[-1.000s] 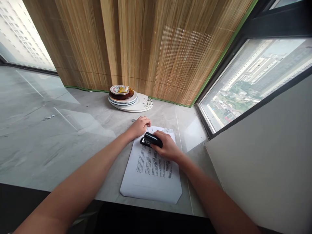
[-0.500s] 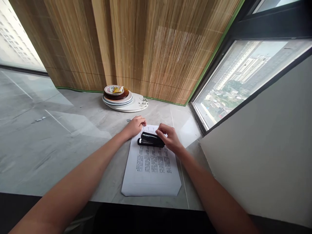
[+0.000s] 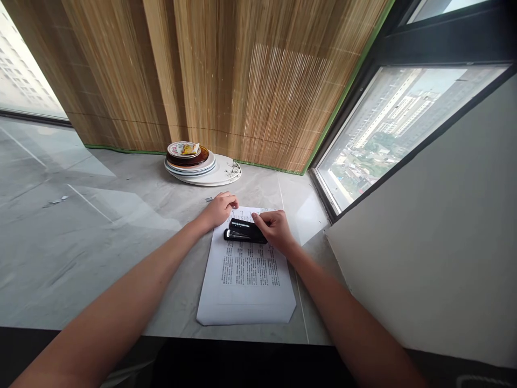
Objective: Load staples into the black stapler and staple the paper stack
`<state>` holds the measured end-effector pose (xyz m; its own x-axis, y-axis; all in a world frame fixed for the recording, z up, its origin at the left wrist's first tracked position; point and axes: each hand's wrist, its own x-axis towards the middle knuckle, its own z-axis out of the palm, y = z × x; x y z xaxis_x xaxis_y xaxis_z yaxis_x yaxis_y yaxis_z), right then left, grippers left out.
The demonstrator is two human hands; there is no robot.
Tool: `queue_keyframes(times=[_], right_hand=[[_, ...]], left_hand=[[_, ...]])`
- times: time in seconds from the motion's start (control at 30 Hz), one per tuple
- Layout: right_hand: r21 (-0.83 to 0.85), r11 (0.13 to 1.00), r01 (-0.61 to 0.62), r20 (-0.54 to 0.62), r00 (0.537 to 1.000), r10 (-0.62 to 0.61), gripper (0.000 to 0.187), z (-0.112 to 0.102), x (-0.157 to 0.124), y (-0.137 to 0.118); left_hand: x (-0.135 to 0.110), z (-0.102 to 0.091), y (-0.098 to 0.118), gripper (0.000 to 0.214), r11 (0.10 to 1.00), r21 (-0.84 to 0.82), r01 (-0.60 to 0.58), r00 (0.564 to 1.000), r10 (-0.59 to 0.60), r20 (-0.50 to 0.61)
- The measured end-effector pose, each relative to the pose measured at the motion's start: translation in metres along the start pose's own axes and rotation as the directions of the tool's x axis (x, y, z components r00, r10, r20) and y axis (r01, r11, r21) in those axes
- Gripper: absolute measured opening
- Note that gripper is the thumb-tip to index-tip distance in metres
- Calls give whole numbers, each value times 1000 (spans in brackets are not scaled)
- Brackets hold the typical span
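Note:
A black stapler [image 3: 242, 233] lies crosswise on a stack of printed paper [image 3: 246, 304], its jaws parted toward the left. My right hand [image 3: 277, 229] is closed around the stapler's right end, with the thumb along its upper side. At the upper left corner of the paper rests my left hand [image 3: 221, 209]. Its fingers are bent and held together over the sheet's edge, and the thumb is hidden. Lines of dark print run across the top sheet, partly covered by the stapler.
Stacked plates [image 3: 197, 164] stand on the grey tiled surface [image 3: 121, 258] beyond my left hand, with a small yellow packet [image 3: 190, 149] on top. A bamboo blind [image 3: 222, 81] hangs behind them. A window [image 3: 363, 161] and white wall [image 3: 424, 242] border the right side.
My right hand has come down and closed more over the stapler's right end. My left hand stays at the paper's corner. The whole view has shifted slightly.

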<state>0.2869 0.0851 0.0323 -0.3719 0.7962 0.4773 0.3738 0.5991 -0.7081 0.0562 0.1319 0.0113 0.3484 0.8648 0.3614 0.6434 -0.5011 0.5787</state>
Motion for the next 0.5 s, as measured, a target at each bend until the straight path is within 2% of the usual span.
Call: queue_keyframes(times=[0.37, 0.43, 0.5], right_hand=[[6, 1000, -7, -3, 1000, 7, 56, 1, 1, 3], [5, 1000, -3, 4, 1000, 3, 56, 1, 2, 3], [4, 1000, -9, 0, 1000, 9, 57, 0, 2, 2]], left_hand=[[1, 1, -1, 32, 999, -45, -7, 1000, 7, 0], [0, -1, 2, 33, 999, -35, -23, 999, 22, -41], [-1, -4, 6, 35, 999, -12, -46, 988, 44, -149]])
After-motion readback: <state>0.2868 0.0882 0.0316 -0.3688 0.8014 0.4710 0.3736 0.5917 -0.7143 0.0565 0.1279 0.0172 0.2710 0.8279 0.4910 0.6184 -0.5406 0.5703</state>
